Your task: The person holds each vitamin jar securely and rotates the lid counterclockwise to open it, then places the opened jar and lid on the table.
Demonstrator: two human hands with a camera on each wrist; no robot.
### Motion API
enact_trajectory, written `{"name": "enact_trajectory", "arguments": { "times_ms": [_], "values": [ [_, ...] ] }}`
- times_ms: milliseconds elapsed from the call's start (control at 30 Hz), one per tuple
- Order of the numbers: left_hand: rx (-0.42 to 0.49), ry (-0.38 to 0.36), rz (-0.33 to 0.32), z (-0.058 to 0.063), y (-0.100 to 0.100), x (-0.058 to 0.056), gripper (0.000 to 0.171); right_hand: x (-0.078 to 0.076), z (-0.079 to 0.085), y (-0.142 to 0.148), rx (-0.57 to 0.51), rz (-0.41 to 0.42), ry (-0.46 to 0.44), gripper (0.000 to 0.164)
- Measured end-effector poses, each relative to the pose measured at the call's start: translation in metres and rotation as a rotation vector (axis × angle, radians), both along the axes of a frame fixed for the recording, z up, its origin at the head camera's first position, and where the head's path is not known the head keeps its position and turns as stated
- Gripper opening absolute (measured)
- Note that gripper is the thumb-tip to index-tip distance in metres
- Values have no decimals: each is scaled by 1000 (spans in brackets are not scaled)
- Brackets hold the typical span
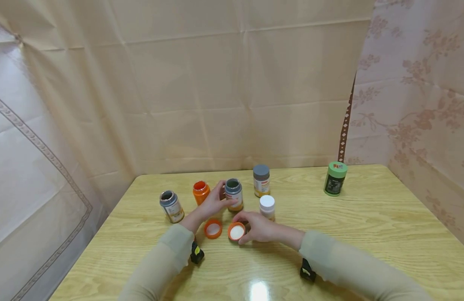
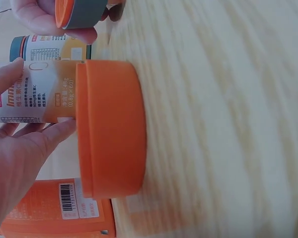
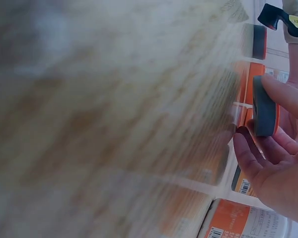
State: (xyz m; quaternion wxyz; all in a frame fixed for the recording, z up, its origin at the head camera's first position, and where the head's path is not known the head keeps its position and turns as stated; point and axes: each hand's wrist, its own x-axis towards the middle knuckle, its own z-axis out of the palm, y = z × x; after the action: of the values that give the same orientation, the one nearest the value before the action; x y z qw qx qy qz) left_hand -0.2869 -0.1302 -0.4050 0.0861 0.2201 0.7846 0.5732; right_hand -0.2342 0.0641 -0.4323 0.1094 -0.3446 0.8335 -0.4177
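Near the middle of the table my left hand (image 1: 213, 204) grips a supplement bottle (image 1: 233, 196) with a dark grey neck, a white-and-orange label and no lid. Thumb and fingers lie on opposite sides of its label in the left wrist view. My right hand (image 1: 261, 228) pinches a lid (image 1: 237, 232) by its edge, nearer the front. Grey outside, the lid (image 3: 264, 106) has an orange rim and a white inner face turned up. An orange lid (image 1: 213, 229) lies on the table below my left wrist. Behind that hand stands an open orange bottle (image 1: 201, 193).
An uncapped grey-necked bottle (image 1: 172, 207) stands at the left. Just beyond my right hand is a white-capped bottle (image 1: 267, 205), with a grey-lidded bottle (image 1: 261, 182) behind it. Farther right stands a green-lidded jar (image 1: 335, 179). A beige curtain (image 1: 232, 92) hangs behind the table.
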Motion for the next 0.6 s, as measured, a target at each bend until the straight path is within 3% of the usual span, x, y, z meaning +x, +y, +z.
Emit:
{"name": "enact_trajectory", "arguments": {
  "times_ms": [133, 267, 600],
  "values": [
    [-3, 2, 29, -16, -2, -9, 53, 0, -1, -1, 37, -1, 29, 51],
    [-26, -10, 52, -23, -5, -11, 56, -1, -3, -2, 58, 3, 52, 52],
    [-42, -54, 79, -23, -5, -12, 62, -1, 1, -5, 167, -17, 103, 49]
  ]
}}
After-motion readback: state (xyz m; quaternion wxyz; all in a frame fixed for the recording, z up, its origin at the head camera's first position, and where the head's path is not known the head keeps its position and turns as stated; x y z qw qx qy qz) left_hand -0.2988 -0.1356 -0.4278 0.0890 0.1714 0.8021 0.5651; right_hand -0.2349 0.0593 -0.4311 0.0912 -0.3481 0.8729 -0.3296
